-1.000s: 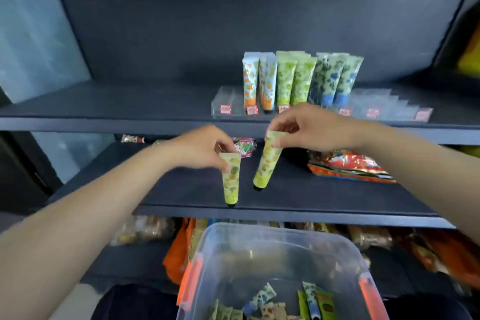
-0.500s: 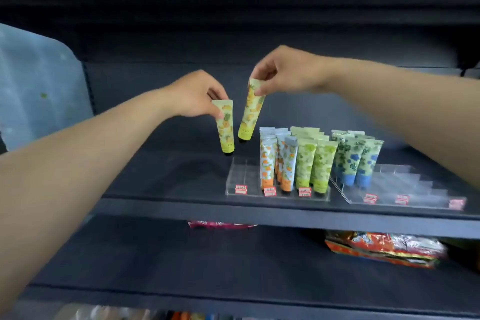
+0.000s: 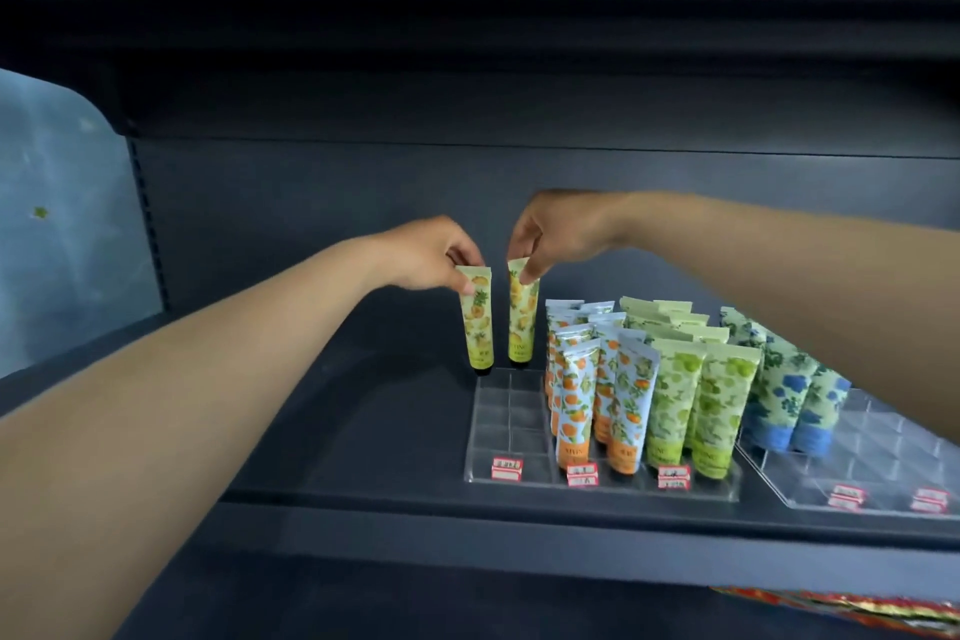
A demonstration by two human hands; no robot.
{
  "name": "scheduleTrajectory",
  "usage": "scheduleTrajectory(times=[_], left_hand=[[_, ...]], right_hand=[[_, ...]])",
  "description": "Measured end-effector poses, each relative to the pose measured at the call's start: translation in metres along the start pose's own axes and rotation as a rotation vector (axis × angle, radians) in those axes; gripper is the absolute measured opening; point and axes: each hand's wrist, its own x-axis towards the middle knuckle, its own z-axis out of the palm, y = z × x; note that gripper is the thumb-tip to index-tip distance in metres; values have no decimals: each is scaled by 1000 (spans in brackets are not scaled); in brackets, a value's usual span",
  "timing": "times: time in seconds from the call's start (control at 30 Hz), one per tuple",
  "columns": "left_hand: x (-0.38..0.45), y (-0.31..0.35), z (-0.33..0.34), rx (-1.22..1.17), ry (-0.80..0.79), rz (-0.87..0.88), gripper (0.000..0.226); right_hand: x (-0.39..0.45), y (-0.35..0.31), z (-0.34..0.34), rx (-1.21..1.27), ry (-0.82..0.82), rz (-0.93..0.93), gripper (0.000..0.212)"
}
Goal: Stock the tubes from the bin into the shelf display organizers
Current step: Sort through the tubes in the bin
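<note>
On a dark shelf (image 3: 363,431), a clear organizer (image 3: 511,423) held upright tubes (image 3: 631,410), and at its back-left corner each hand, left hand (image 3: 428,252) and right hand (image 3: 558,228), pinched one pineapple-print tube, left tube (image 3: 477,322) and right tube (image 3: 522,317), by the crimped top.

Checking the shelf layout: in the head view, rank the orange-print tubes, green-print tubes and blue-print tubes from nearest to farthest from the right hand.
From the right hand:
1. orange-print tubes, left rows of the organizer.
2. green-print tubes, the middle rows.
3. blue-print tubes, far right, in the second tray.
</note>
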Motion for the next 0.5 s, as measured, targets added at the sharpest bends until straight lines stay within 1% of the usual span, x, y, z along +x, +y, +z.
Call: scheduleTrajectory(times=[0.13, 0.3, 0.4, 0.5], left_hand=[[11, -4, 10, -47, -16, 24, 17], [19, -5, 14, -74, -15, 42, 8], [22, -5, 16, -82, -9, 45, 13], [25, -6, 16, -61, 0, 29, 13]], right_hand=[[8, 5, 9, -22, -30, -9, 29], [12, 8, 19, -49, -83, -31, 32], [13, 10, 22, -60, -95, -38, 31], [14, 13, 24, -44, -91, -23, 36]])
